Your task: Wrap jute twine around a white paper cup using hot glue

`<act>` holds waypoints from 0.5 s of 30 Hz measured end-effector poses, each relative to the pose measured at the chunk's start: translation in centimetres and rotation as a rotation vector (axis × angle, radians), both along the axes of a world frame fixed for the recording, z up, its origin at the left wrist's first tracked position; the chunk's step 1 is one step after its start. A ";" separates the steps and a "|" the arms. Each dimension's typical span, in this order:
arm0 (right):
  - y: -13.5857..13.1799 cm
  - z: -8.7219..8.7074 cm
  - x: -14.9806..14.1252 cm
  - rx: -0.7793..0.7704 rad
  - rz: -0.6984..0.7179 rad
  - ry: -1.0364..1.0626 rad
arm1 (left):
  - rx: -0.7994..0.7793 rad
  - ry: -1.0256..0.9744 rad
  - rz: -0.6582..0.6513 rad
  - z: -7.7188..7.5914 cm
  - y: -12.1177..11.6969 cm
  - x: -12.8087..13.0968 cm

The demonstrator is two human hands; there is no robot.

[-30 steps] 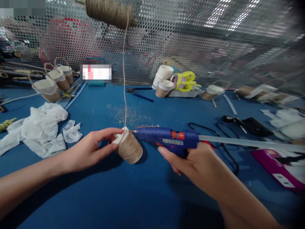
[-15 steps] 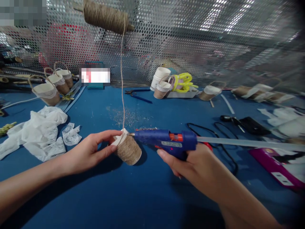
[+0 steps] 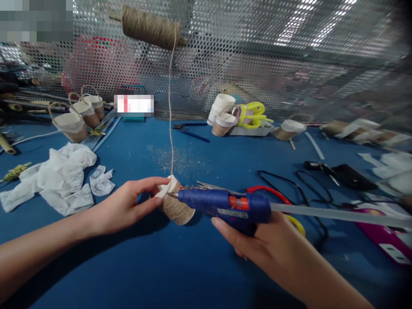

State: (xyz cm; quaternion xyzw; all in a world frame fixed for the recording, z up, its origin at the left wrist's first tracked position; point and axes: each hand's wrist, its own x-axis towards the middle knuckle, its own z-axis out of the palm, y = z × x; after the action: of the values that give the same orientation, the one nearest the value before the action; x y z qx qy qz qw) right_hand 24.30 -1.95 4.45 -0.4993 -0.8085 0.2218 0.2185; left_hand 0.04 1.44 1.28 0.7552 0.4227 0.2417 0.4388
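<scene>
The left hand had its grip closed on the white rim of a small cup, with the thumb on one side and a finger on the other. The cup was tipped over, with its bottom pointing down and to the right. Brown string was wound around its side. It was in the middle, over the blue surface, but I could not tell if it touched it.

The right hand had its grip wrapped around the handle of a blue glue gun. The metal tip was right at the cup's side, near the rim. A long clear glue stick poked out of the back.

A thin string hung from a fat brown spool down to the cup's rim, by the left fingers. Blue pliers lay behind the cup, and white lace lay to the left.
</scene>
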 end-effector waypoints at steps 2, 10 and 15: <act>-0.1 0.0 -0.1 -0.007 0.029 0.006 | 0.002 -0.028 -0.013 0.0 0.1 0.1; 0.3 0.0 0.4 -0.085 -0.038 -0.023 | -0.038 -0.010 0.000 0.2 0.1 0.2; 0.9 0.1 0.6 -0.149 -0.119 -0.019 | -0.039 0.014 0.011 0.0 0.1 0.0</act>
State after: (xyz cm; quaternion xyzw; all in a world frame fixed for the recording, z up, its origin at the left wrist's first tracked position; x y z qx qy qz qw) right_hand 24.95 -1.02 4.55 -0.5633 -0.7609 0.2630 0.1857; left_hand 0.09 1.54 1.31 0.7458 0.4348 0.2303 0.4492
